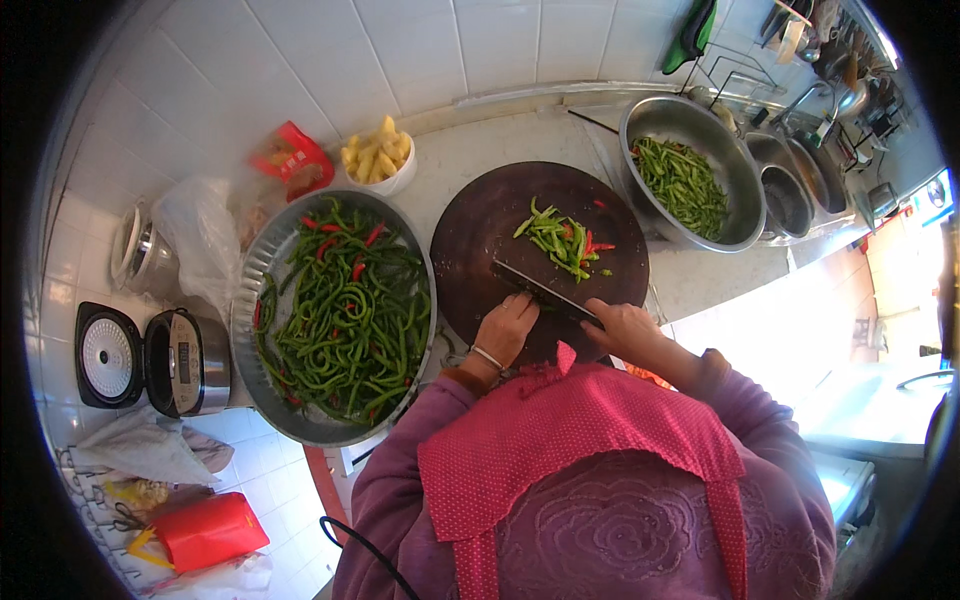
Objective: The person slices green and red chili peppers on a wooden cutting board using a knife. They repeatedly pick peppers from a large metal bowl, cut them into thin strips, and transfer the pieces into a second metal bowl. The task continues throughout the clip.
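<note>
My right hand grips the handle end of a kitchen knife, whose blade slants across a round dark chopping board. Close beside the blade, my left hand has its fingertips bent down on the board, over what looks like green peppers, mostly hidden. Cut green and red chili pieces lie in a heap beyond the knife. To the left, a large metal basin holds long whole green and red chilies. At the right, a steel bowl contains cut green chilies.
A white tub of yellowish pieces and a red packet stand behind the basin. An open rice cooker is at far left. Beyond the steel bowl is a sink. A thin dark stick lies near the wall.
</note>
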Motion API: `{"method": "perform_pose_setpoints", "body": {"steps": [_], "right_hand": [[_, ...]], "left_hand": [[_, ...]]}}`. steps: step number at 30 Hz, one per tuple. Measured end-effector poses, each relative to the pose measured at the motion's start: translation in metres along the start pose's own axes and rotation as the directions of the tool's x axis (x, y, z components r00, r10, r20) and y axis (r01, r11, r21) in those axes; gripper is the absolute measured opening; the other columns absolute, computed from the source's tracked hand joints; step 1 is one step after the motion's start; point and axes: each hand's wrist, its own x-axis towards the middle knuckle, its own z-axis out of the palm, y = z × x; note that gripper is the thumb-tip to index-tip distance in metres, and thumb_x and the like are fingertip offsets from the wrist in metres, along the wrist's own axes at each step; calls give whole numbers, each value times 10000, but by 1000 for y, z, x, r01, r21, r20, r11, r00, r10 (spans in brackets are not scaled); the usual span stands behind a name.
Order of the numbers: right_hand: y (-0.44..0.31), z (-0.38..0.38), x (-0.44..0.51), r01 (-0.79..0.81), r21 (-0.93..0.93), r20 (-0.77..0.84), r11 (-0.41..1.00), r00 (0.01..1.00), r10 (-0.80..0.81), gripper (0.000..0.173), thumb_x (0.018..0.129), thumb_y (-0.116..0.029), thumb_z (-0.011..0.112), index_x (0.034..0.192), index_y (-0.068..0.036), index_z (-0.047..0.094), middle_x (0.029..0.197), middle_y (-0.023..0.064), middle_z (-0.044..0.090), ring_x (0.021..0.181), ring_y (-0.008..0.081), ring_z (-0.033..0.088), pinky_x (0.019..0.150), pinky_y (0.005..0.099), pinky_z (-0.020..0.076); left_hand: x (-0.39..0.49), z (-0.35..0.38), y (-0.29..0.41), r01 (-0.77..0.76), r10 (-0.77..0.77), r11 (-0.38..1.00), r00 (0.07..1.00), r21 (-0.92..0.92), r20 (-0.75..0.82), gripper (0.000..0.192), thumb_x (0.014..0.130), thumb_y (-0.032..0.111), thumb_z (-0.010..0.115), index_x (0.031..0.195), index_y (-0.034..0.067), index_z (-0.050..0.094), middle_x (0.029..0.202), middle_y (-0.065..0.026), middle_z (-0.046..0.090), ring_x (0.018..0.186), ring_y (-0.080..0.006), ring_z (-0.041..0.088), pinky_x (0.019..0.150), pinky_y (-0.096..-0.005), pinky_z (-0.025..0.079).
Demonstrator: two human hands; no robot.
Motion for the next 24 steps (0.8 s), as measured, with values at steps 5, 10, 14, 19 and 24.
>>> {"method": "perform_pose_setpoints", "body": {"steps": [5,10,14,19,24], "right_hand": [[4,-16,-14,1,86,47,996,999,-5,299,938,-357,558,1071,-90,533,789,228,659,770,443,645,690,548,495],[1,-2,-1,-44,-28,70,999,996,46,324,933,-355,560,1115,-88,543,809,241,660,793,452,647,708,548,501],[4,4,-5,19,159,-23,987,1000,-15,300,930,-324,573,1091,-70,568,799,251,655,780,447,648,693,538,503],[-12,-34,-25,-111,505,39,856,994,106,259,933,-272,584,1013,-25,576,731,212,640,626,341,661,586,439,508],[4,-32,-28,-147,475,0,867,986,168,276,944,-268,577,1023,-5,566,680,149,622,549,236,635,514,373,498]], "left_hand": [[-3,2,-1,17,-17,999,1000,-36,2,202,762,66,564,954,15,601,1013,-133,585,962,-285,593,827,-354,520],[-2,4,-2,12,-12,999,1000,-33,15,205,770,65,565,965,15,605,1010,-126,588,987,-286,594,853,-352,514],[0,3,-3,15,-14,1000,999,-26,34,193,781,63,572,966,17,604,1008,-119,588,993,-288,593,856,-351,513],[-4,6,-1,66,-66,997,998,-43,8,218,769,31,605,987,22,607,1032,-116,588,975,-287,597,847,-362,519],[8,-1,2,28,-39,994,994,-104,-102,223,777,-16,623,1000,0,630,1063,-131,600,965,-303,608,832,-377,530]]}}
